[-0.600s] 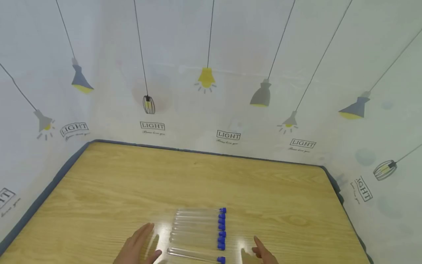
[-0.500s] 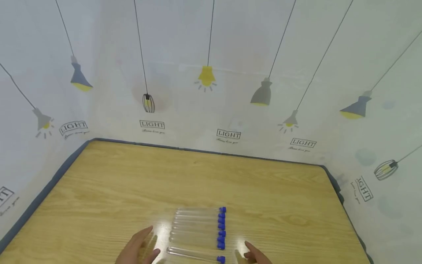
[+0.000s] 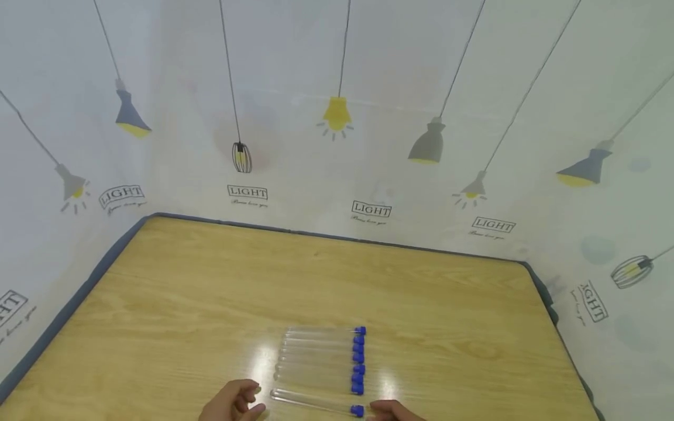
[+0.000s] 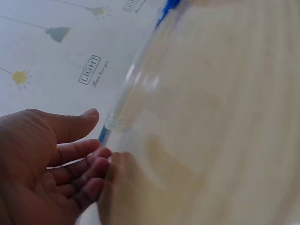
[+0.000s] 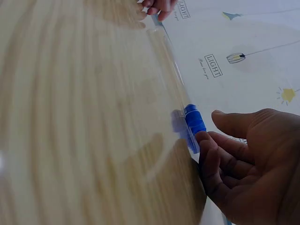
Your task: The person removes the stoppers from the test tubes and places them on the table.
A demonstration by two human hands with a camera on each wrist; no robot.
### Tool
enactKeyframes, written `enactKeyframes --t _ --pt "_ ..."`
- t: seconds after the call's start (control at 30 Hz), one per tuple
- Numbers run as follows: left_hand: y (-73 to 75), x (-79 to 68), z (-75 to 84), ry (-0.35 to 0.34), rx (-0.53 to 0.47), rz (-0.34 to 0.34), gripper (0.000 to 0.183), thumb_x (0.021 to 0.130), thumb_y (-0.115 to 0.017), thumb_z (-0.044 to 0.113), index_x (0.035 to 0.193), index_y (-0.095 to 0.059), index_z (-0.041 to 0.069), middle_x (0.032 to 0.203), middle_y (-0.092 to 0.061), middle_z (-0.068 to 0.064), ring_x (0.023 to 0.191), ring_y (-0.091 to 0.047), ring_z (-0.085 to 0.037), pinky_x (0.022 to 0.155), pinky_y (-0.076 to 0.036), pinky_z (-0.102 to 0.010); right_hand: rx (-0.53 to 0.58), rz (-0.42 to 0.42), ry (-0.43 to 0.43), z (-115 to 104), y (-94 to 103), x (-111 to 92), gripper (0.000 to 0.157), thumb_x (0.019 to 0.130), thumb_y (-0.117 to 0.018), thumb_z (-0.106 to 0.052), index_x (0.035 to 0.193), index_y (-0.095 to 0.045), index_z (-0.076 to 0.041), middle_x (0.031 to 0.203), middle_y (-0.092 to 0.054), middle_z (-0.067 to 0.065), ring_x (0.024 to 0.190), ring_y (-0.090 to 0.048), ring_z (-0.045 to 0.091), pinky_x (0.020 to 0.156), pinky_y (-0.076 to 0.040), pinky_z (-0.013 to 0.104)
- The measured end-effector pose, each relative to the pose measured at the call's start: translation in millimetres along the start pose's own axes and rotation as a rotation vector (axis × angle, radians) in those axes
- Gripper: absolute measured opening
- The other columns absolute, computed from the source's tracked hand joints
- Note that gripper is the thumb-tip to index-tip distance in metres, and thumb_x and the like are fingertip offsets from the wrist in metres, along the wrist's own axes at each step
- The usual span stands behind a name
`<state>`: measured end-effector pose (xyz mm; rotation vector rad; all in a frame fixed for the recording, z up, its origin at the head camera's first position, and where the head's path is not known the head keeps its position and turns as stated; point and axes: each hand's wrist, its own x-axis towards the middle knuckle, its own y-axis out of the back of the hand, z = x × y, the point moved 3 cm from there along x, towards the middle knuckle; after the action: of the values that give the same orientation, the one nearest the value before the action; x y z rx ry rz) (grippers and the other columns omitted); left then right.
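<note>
Several clear test tubes with blue caps (image 3: 358, 357) lie side by side on the wooden table, caps toward the right. Nearer the front, a single test tube (image 3: 316, 400) lies apart from that row, slightly slanted. By its rounded end is my left hand (image 3: 231, 402), thumb spread from loosely bent fingers, gripping nothing. My right hand (image 3: 394, 410) is at the capped end. In the right wrist view its fingertips (image 5: 202, 137) are close to the blue cap (image 5: 194, 119); whether they touch it I cannot tell. The thumb stands clear of the cap.
The wooden table (image 3: 210, 280) has a dark blue edge (image 3: 337, 238) along its back and sides. Behind it hangs a pale curtain (image 3: 295, 70) printed with lamps and the word LIGHT. Light glares off the tabletop beside the tubes.
Both hands have come down toward the front single tube, the right moving left to its cap. The left fingers have bent more. The head view has shifted slightly; the tubes lie as before.
</note>
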<state>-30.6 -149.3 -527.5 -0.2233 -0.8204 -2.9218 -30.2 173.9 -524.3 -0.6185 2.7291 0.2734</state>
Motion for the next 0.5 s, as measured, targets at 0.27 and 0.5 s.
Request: enactKeyframes --t 0.27,0.5 --pt "-7.7 13.0 -21.5 -0.359 0.102 -0.137 0.026 0.073 -0.082 0.013 0.092 -0.064 0.007 0.08 -0.045 0.017 0.068 -0.039 0.006 0.053 -0.039 -0.02 -0.11 0.238 0.023 5 -6.5 6 0.042 0.085 -0.073 -0.036 0.106 -0.067 -0.001 0.083 -0.068 0.001 0.073 -0.065 0.013 0.063 -0.053 0.025" --pt "-16.5 11.6 -33.4 -0.562 0.142 0.053 0.034 0.087 -0.069 0.045 0.087 -0.064 0.011 0.076 -0.041 0.024 0.066 -0.034 0.007 0.055 -0.029 -0.013 -0.148 0.283 0.055 7 -13.7 8 0.037 0.084 -0.073 -0.034 0.104 -0.068 -0.004 0.076 -0.065 -0.005 0.066 -0.062 0.008 0.059 -0.051 0.024"
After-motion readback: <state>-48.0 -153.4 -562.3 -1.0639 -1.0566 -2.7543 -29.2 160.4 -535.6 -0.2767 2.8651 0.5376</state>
